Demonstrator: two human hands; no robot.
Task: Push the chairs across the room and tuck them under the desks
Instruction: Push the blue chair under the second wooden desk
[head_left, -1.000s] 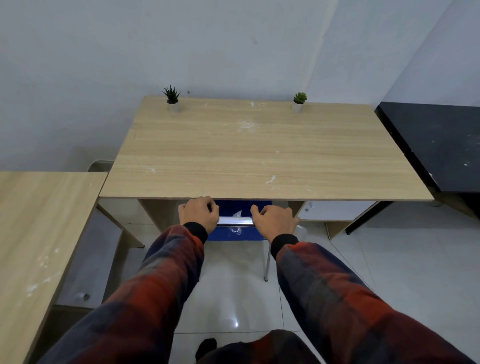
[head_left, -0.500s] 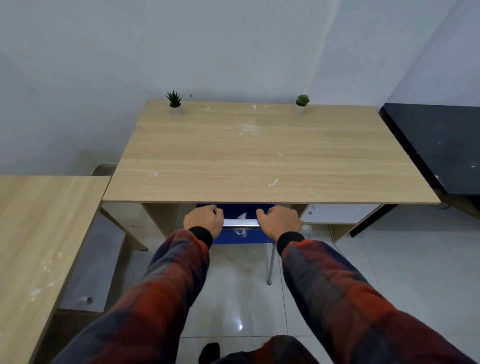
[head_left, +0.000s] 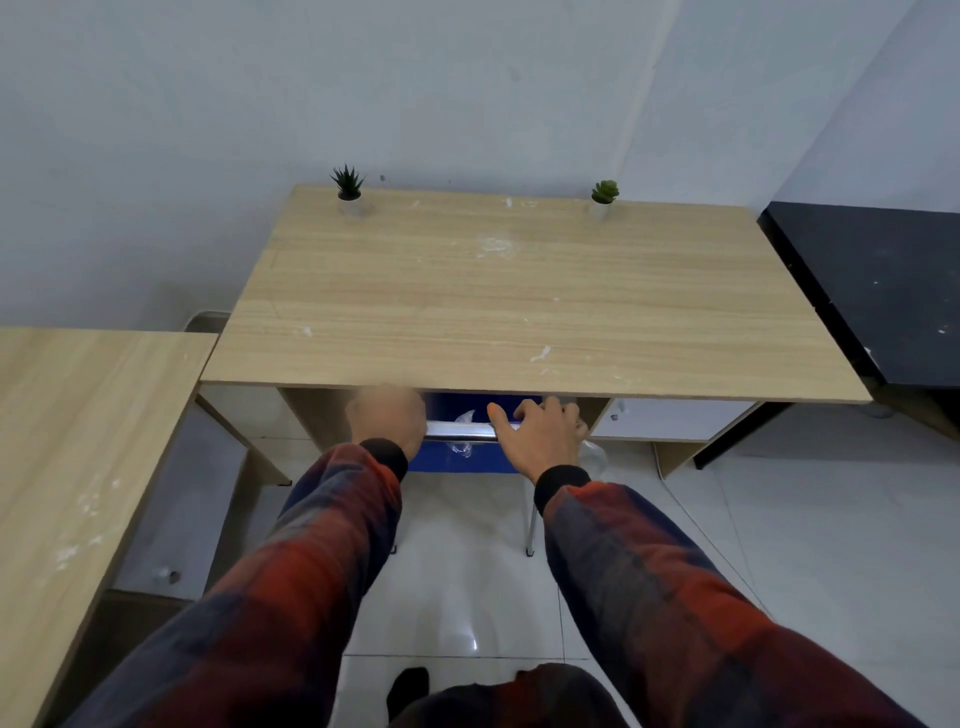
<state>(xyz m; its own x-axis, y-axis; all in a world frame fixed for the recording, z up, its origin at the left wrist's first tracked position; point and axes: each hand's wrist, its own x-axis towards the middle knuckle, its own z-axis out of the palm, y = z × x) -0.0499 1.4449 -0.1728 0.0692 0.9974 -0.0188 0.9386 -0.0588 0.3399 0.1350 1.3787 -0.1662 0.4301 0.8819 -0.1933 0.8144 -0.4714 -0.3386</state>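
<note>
Left hand (head_left: 387, 420) too blurred to tell; right hand (head_left: 540, 434), fingers loosening, rests on blue chrome-railed chair (head_left: 457, 451), largely tucked under the light wooden desk (head_left: 519, 306) ahead.

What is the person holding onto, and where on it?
The blue chair, at its shiny metal top rail. Right hand fingers loosening over it; left hand too blurred to tell.
</note>
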